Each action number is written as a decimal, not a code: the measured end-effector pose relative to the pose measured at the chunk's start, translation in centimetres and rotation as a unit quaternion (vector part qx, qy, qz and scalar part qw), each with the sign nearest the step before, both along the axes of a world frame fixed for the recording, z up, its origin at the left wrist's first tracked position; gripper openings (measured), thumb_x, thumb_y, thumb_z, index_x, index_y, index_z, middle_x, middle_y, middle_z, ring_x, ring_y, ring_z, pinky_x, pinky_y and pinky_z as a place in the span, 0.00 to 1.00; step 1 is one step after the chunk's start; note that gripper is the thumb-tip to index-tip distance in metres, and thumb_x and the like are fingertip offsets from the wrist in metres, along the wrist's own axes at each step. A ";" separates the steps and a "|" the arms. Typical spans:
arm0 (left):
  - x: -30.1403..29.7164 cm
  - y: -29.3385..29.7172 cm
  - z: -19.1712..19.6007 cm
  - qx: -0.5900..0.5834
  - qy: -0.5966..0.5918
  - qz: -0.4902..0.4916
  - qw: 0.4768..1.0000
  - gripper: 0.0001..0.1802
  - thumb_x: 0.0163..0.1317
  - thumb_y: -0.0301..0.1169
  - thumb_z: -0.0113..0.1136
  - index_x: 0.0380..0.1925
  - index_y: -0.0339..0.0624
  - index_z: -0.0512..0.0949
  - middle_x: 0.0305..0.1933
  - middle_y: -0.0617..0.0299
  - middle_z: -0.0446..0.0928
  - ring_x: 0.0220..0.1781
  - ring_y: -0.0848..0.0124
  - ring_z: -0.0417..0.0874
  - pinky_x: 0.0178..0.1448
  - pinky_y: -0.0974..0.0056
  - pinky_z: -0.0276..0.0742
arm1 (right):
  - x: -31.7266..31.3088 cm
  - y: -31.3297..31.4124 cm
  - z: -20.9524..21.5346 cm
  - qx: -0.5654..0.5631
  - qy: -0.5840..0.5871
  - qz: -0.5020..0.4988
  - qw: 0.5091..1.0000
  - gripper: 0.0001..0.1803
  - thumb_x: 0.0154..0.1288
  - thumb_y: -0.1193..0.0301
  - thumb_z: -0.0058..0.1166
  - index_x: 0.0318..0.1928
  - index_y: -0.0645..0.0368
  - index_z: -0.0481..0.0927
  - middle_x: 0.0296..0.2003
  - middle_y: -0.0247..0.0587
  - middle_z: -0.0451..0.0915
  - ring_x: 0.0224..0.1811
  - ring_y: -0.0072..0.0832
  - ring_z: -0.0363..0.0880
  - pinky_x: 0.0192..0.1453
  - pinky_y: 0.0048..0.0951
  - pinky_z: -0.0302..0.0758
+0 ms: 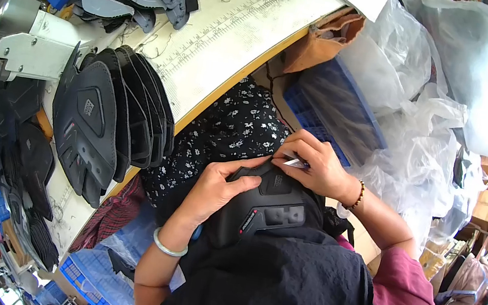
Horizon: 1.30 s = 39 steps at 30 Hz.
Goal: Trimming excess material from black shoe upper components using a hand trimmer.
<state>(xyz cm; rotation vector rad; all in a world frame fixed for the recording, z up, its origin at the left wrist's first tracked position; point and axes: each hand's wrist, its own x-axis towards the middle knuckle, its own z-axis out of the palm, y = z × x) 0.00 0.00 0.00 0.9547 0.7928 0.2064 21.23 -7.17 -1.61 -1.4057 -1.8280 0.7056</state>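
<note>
holding one black shoe panel | left hand grip pressed on it — right hand pinching one small blade

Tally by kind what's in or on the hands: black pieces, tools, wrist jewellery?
Black padded piece: 1, held by left hand
Small white tool: 1, in right hand
Silver bangle: 1
Bead bracelet: 1
Total: 4

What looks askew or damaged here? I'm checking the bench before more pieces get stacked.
Nothing looks damaged. The black padded pieces stand fanned in a row on the white table, and loose threads lie near them. The left hand and right hand hold one black piece normally.
</note>
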 end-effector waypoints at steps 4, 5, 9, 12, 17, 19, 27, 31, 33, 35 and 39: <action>-0.3 0.1 0.2 -0.006 0.008 0.003 1.000 0.22 0.56 0.23 0.61 0.53 0.32 0.75 0.46 0.61 0.80 0.43 0.79 0.78 0.52 0.74 0.72 | -0.5 0.4 0.4 -0.018 -0.018 0.000 1.000 0.13 0.53 0.76 0.62 0.39 0.60 0.75 0.36 0.39 0.75 0.31 0.33 0.79 0.32 0.29 0.77; -0.4 0.3 0.2 -0.013 0.015 0.002 1.000 0.22 0.56 0.23 0.61 0.52 0.32 0.76 0.46 0.60 0.80 0.43 0.79 0.78 0.52 0.74 0.72 | -0.6 0.6 0.5 -0.029 -0.022 0.003 0.999 0.13 0.52 0.76 0.60 0.39 0.61 0.74 0.35 0.37 0.75 0.31 0.31 0.79 0.32 0.28 0.76; -0.5 0.0 0.1 -0.027 -0.011 0.012 1.000 0.23 0.55 0.23 0.61 0.53 0.31 0.74 0.47 0.58 0.80 0.43 0.77 0.79 0.51 0.73 0.74 | 1.1 1.1 0.6 -0.020 0.131 -0.063 0.989 0.08 0.58 0.74 0.57 0.36 0.63 0.73 0.31 0.32 0.74 0.30 0.22 0.76 0.30 0.25 0.73; -0.7 0.1 0.1 -0.052 -0.016 0.061 0.997 0.23 0.54 0.26 0.62 0.53 0.32 0.75 0.44 0.59 0.81 0.44 0.77 0.79 0.51 0.74 0.73 | 3.8 1.5 1.3 -0.205 0.434 -0.175 0.860 0.25 0.70 0.56 0.46 0.20 0.60 0.74 0.12 0.27 0.66 0.14 0.12 0.63 0.20 0.16 0.58; -1.3 -0.2 1.9 -0.011 -0.022 0.059 0.998 0.21 0.56 0.28 0.62 0.50 0.34 0.77 0.45 0.59 0.81 0.43 0.77 0.80 0.51 0.72 0.74 | 3.1 0.4 3.4 -0.398 0.208 0.038 0.893 0.19 0.62 0.56 0.59 0.26 0.60 0.80 0.14 0.28 0.72 0.16 0.14 0.68 0.20 0.20 0.63; -1.2 0.1 2.5 0.108 -0.006 0.004 0.994 0.18 0.57 0.29 0.63 0.49 0.37 0.79 0.43 0.62 0.81 0.41 0.79 0.79 0.49 0.73 0.73 | 1.9 0.7 5.4 -0.403 0.148 0.041 0.902 0.13 0.57 0.65 0.65 0.26 0.61 0.79 0.11 0.27 0.69 0.14 0.13 0.68 0.19 0.21 0.62; -6.4 0.3 11.5 0.288 0.074 0.120 0.947 0.16 0.58 0.30 0.64 0.45 0.34 0.80 0.37 0.60 0.82 0.39 0.78 0.80 0.45 0.73 0.74 | -5.8 5.6 9.4 -0.118 0.316 -0.018 0.941 0.07 0.62 0.73 0.59 0.36 0.63 0.77 0.28 0.30 0.76 0.25 0.11 0.69 0.26 0.18 0.67; -10.6 -0.2 14.2 0.415 0.057 0.105 0.902 0.13 0.56 0.31 0.67 0.41 0.40 0.82 0.27 0.65 0.75 0.29 0.80 0.74 0.32 0.72 0.68 | -6.4 6.4 12.6 -0.183 0.267 0.078 0.943 0.12 0.52 0.75 0.68 0.29 0.63 0.74 0.21 0.32 0.74 0.19 0.12 0.67 0.22 0.18 0.64; -12.0 1.2 16.0 0.495 0.106 0.103 0.856 0.11 0.56 0.32 0.67 0.38 0.42 0.82 0.27 0.66 0.70 0.26 0.76 0.71 0.31 0.72 0.67 | -8.0 6.9 13.6 -0.198 0.339 0.052 0.918 0.12 0.54 0.78 0.64 0.29 0.62 0.71 0.19 0.31 0.72 0.12 0.14 0.66 0.14 0.18 0.60; -13.5 2.6 16.8 0.616 0.079 0.201 0.757 0.14 0.56 0.33 0.67 0.43 0.45 0.81 0.34 0.64 0.71 0.35 0.73 0.74 0.38 0.70 0.71 | -10.1 8.3 13.6 -0.153 0.378 0.021 0.913 0.10 0.58 0.77 0.60 0.32 0.61 0.69 0.19 0.29 0.69 0.11 0.13 0.63 0.11 0.17 0.57; -17.6 5.5 16.4 0.727 0.270 0.382 0.502 0.24 0.57 0.33 0.64 0.54 0.46 0.73 0.49 0.54 0.70 0.49 0.59 0.76 0.52 0.60 0.73 | -13.3 12.7 12.7 -0.021 0.327 -0.035 0.944 0.09 0.62 0.74 0.56 0.34 0.59 0.68 0.18 0.27 0.65 0.10 0.13 0.58 0.10 0.17 0.53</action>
